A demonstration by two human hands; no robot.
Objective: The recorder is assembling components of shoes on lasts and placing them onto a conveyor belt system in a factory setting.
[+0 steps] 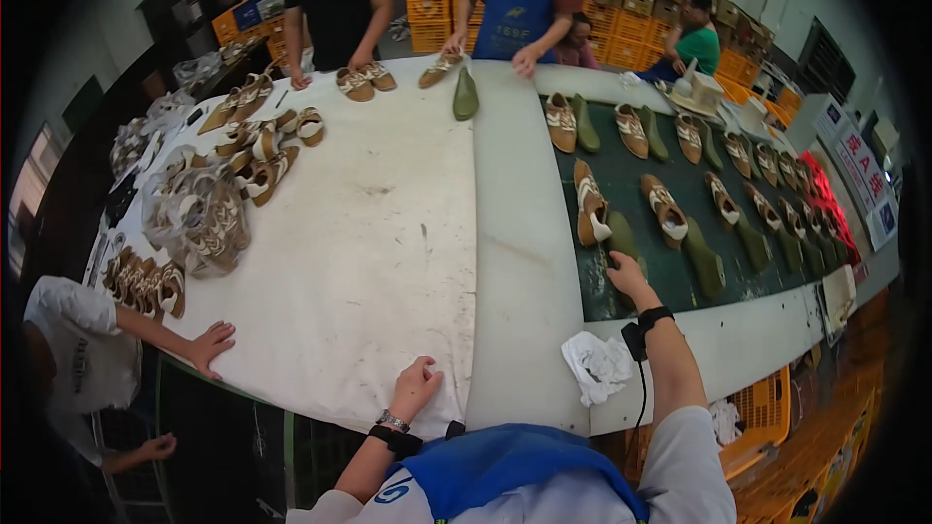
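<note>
My right hand [629, 277] reaches over the dark green belt and has its fingers closed on the near end of a green shoe last [621, 233]. Just beyond that last lies a brown sneaker [589, 206] with white stripes. Another brown sneaker [664, 208] and its green last [703, 260] are to the right. My left hand [416, 388] rests near the front edge of the white table [388, 262], fingers loosely bent and slightly apart, holding nothing. A crumpled white cloth [597, 367] lies below my right forearm.
Sneakers and lasts line the belt [631, 306] in two rows. A plastic bag of sneakers [199, 213] and loose pairs sit at the table's left. A co-worker's hand [210, 347] leans there. Across the table, a blue-aproned person [515, 10] handles a sneaker beside a last [466, 95].
</note>
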